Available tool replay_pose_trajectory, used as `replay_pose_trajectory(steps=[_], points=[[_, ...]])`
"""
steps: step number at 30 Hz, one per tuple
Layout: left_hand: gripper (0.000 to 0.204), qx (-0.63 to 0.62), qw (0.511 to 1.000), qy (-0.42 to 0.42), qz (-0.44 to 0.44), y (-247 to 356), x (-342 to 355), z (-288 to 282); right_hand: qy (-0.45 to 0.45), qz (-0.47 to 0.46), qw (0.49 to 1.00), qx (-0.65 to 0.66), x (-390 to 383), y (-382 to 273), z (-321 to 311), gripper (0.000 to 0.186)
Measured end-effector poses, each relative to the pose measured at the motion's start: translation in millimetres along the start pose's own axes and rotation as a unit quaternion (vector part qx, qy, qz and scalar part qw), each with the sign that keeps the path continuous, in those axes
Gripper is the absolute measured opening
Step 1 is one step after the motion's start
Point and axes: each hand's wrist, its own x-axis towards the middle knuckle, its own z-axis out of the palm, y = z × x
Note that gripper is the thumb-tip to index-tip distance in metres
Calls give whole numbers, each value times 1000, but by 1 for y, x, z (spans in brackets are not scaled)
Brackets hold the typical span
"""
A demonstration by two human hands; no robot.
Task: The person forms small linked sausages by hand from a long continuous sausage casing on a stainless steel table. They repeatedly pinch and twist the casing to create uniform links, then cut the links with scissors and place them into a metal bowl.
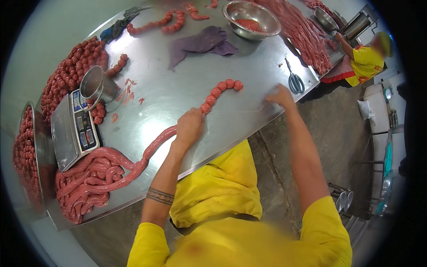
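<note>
My left hand (pixel 190 127) is closed around a long raw sausage (pixel 153 144), at the spot where the plain casing meets a short chain of round tied links (pixel 216 92). That chain curves away over the metal table to the right. From the left hand a thin pale string (pixel 235 111) runs across to my right hand (pixel 280 97), whose fingers are closed on its other end near the table's edge. Leftward, the sausage leads back to a heap of uncut sausage (pixel 91 178) at the table's near left corner. Scissors (pixel 295 78) lie just beyond my right hand.
A scale (pixel 82 129) with a metal jug (pixel 94 83) stands at the left, beside piled linked sausages (pixel 71 66). Farther back are a purple cloth (pixel 202 44), a steel bowl (pixel 252 20) with meat and long sausages (pixel 296 29). A co-worker (pixel 367 60) stands at right.
</note>
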Motion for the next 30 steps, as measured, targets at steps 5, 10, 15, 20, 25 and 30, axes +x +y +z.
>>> replay_pose_trajectory(steps=[5, 10, 15, 20, 25, 30], points=[[21, -18, 998, 54, -7, 4, -1, 5, -90, -354, 919, -147, -70, -205, 52, 40], [21, -45, 996, 24, -70, -9, 11, -3, -156, -400, 886, 175, -222, -124, 22, 90], [21, -26, 999, 24, -40, -9, 14, -6, -217, 87, 962, -140, -344, 111, -48, 13], [17, 82, 995, -17, -46, -2, 10, -4, -273, 335, 743, 512, -434, 267, 7, 14], [13, 72, 997, -24, -25, 5, -5, 5, 167, 36, 387, 906, -261, 310, 11, 68], [11, 70, 997, 14, -18, 8, -13, 6, -44, 205, 801, 561, -10, 112, -28, 65]])
